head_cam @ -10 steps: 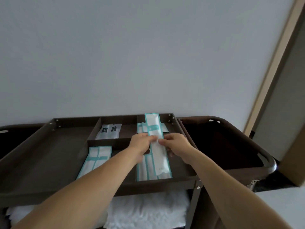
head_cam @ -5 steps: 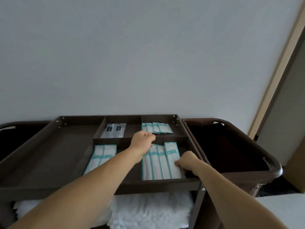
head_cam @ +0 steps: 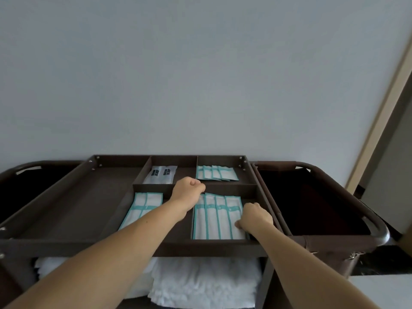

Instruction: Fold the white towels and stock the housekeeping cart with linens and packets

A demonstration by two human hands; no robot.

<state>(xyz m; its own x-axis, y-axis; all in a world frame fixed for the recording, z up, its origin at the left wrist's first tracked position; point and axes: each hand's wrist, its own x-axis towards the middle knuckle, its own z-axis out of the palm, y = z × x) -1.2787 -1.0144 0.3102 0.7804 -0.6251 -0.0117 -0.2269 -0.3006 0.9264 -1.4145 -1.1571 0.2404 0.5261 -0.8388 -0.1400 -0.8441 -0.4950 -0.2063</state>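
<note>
Packets (head_cam: 217, 217) lie in the cart's (head_cam: 133, 244) near right compartment, long axes near-to-far, the rightmost gripped at its near end by the right hand (head_cam: 254, 219); left hand (head_cam: 188, 192) clenched empty just far-left.

A plain grey wall (head_cam: 200, 74) fills the far side. A beige door frame (head_cam: 383, 103) slants at right, with pale floor (head_cam: 383, 291) near right.

Brightness: dim, soft and even across the plain pale grey wall (head_cam: 200, 74).
Shadows: the dark brown fabric bin (head_cam: 312, 204) at 3 o'clock is nearly black inside.
Distortion: the beige door frame (head_cam: 381, 108) at 2 o'clock bows.
Focus: the fluffy white towels (head_cam: 205, 284) at 6 o'clock look slightly soft.
</note>
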